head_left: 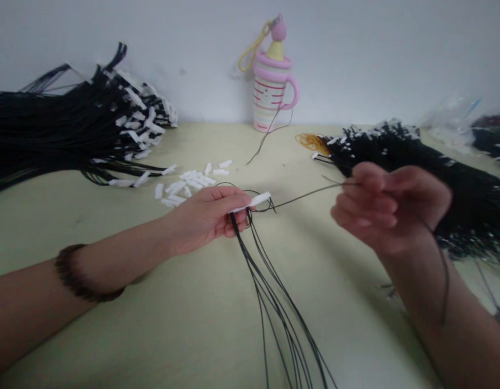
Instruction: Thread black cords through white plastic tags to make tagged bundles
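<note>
Pinched between thumb and fingers of my left hand is a white strip, held flat over the middle of the table. Several thin black cords hang down from it toward me. One black cord loops near the strip's right end and runs taut to my right hand. My right hand is closed, gripping that cord between thumb and forefinger; its loose end dangles below the wrist. Just beyond my left hand lies a pile of small white pieces.
At the left lies a large bundle of black cords with white-wrapped ends. Another black bundle lies at the right, with yellow rubber bands by it. A pink-and-white cup stands against the wall, near a clear plastic bag.
</note>
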Demonstrator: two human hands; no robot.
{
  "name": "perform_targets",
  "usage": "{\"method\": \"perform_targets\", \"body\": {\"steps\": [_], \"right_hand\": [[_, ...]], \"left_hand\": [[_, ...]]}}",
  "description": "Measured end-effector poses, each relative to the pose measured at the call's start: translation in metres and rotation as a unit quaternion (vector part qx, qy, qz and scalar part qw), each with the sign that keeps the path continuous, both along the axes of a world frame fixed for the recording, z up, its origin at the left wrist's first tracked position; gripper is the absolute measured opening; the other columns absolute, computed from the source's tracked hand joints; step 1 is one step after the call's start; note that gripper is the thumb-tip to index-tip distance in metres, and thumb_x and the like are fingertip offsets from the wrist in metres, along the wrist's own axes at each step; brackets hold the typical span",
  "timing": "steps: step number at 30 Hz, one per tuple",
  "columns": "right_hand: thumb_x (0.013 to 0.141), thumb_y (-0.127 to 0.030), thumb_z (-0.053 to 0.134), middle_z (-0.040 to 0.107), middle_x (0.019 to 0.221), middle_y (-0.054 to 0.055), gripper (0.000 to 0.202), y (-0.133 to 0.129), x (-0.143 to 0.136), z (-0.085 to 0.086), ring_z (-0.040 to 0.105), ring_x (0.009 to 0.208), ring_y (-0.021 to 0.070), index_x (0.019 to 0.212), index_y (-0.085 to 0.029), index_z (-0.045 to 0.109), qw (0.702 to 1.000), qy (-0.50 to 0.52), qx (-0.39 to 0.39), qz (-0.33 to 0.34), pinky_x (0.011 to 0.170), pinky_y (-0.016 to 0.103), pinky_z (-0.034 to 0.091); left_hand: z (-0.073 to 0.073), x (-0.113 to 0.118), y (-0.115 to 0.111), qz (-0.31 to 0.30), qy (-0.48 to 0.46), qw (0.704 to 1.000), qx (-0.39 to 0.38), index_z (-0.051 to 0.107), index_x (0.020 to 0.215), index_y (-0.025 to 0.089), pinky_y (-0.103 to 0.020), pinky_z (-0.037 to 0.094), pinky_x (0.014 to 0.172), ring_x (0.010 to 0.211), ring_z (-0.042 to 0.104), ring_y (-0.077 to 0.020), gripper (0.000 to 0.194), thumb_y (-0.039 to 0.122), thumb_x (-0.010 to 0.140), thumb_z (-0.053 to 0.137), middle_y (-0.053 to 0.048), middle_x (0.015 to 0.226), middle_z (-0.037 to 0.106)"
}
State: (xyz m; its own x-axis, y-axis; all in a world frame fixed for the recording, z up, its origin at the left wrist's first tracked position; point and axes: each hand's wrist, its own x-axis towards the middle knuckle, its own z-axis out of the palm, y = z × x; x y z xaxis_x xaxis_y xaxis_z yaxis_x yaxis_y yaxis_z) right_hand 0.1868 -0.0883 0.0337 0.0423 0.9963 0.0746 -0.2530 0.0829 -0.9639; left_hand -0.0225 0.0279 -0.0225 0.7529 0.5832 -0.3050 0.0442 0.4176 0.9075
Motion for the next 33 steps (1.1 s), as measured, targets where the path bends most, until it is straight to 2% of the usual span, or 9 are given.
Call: {"method": "perform_targets", "body": {"steps": [2, 4, 8, 11, 14, 16, 18, 24, 33], "right_hand": [[0.081, -0.021, 0.019, 0.050, 0.052, -0.011, 0.037, -0.003, 0.021, 0.011, 0.028, 0.034, -0.0022, 0.069, -0.018, 0.054, 0.988, -0.035, 0.024, -0.150, 0.041, 0.017, 0.018], [0.087, -0.024, 0.021, 0.058, 0.069, -0.011, 0.039, -0.004, 0.041, 0.017, 0.037, 0.041, -0.0021, 0.079, -0.023, 0.059, 0.958, -0.095, 0.066, -0.264, 0.042, 0.018, 0.017], [0.087, -0.035, 0.042, 0.062, 0.083, -0.006, 0.020, 0.003, 0.062, 0.014, 0.051, 0.058, 0.0072, 0.082, -0.033, 0.062, 0.926, -0.122, 0.115, -0.337, 0.041, 0.023, 0.027], [0.086, -0.033, 0.046, 0.061, 0.087, -0.003, 0.016, 0.010, 0.050, 0.002, 0.050, 0.057, 0.0101, 0.082, -0.033, 0.062, 0.907, -0.196, 0.116, -0.355, 0.045, 0.025, 0.033], [0.078, -0.028, 0.059, 0.062, 0.078, 0.001, 0.011, 0.012, 0.019, -0.015, 0.047, 0.052, 0.0094, 0.086, -0.024, 0.065, 0.847, -0.384, 0.129, -0.345, 0.046, 0.026, 0.035], [0.076, -0.024, 0.061, 0.061, 0.070, 0.002, 0.012, 0.011, -0.003, -0.026, 0.049, 0.054, 0.0094, 0.085, -0.019, 0.067, 0.800, -0.504, 0.136, -0.295, 0.050, 0.025, 0.037], [0.077, -0.020, 0.057, 0.059, 0.062, 0.001, 0.010, 0.008, -0.021, -0.033, 0.049, 0.054, 0.0085, 0.077, -0.016, 0.066, 0.780, -0.564, 0.145, -0.230, 0.051, 0.023, 0.037], [0.073, -0.011, 0.051, 0.050, 0.054, -0.002, 0.016, 0.003, -0.044, -0.043, 0.042, 0.049, 0.0055, 0.058, -0.014, 0.054, 0.803, -0.558, 0.158, -0.140, 0.048, 0.019, 0.032], [0.074, -0.011, 0.052, 0.050, 0.054, -0.003, 0.015, 0.005, -0.043, -0.050, 0.042, 0.050, 0.0045, 0.059, -0.012, 0.056, 0.810, -0.553, 0.144, -0.133, 0.049, 0.018, 0.031]], "left_hand": [[-0.001, 0.000, 0.001, 0.000, 0.002, 1.000, -0.001, 0.059, 0.070, 0.015, -0.014, 0.040, 0.047, 0.052, 0.050, -0.0049, 0.012, 0.025, 0.077, 0.061, 0.003, 0.057, 0.053], [-0.001, 0.000, 0.001, 0.001, 0.004, 1.000, 0.001, 0.059, 0.070, 0.015, -0.014, 0.041, 0.047, 0.052, 0.050, -0.0049, 0.013, 0.025, 0.077, 0.060, 0.003, 0.057, 0.053], [-0.002, 0.000, 0.002, 0.003, 0.009, 1.000, 0.003, 0.059, 0.070, 0.015, -0.013, 0.041, 0.048, 0.053, 0.050, -0.0050, 0.012, 0.025, 0.077, 0.060, 0.003, 0.057, 0.052], [0.000, 0.000, 0.002, 0.002, 0.006, 1.000, -0.001, 0.060, 0.070, 0.015, -0.013, 0.041, 0.048, 0.053, 0.049, -0.0045, 0.011, 0.024, 0.077, 0.060, 0.003, 0.058, 0.052], [0.001, 0.000, 0.002, 0.004, 0.013, 1.000, -0.002, 0.061, 0.072, 0.014, -0.013, 0.041, 0.048, 0.053, 0.049, -0.0044, 0.011, 0.024, 0.077, 0.060, 0.003, 0.059, 0.052], [0.000, 0.000, 0.002, 0.011, 0.014, 1.000, -0.001, 0.061, 0.071, 0.014, -0.014, 0.041, 0.049, 0.053, 0.049, -0.0046, 0.012, 0.025, 0.076, 0.061, 0.003, 0.059, 0.051], [-0.001, 0.001, 0.002, 0.020, 0.011, 1.000, -0.002, 0.060, 0.070, 0.014, -0.015, 0.042, 0.050, 0.053, 0.049, -0.0050, 0.012, 0.024, 0.076, 0.060, 0.003, 0.058, 0.050], [-0.002, 0.002, 0.001, 0.035, 0.005, 0.999, -0.002, 0.058, 0.067, 0.014, -0.015, 0.042, 0.051, 0.054, 0.049, -0.0053, 0.014, 0.024, 0.076, 0.060, 0.003, 0.059, 0.051], [-0.002, 0.002, 0.002, 0.027, 0.001, 1.000, 0.000, 0.059, 0.067, 0.015, -0.015, 0.041, 0.051, 0.054, 0.049, -0.0052, 0.013, 0.024, 0.077, 0.059, 0.003, 0.057, 0.051]]}}
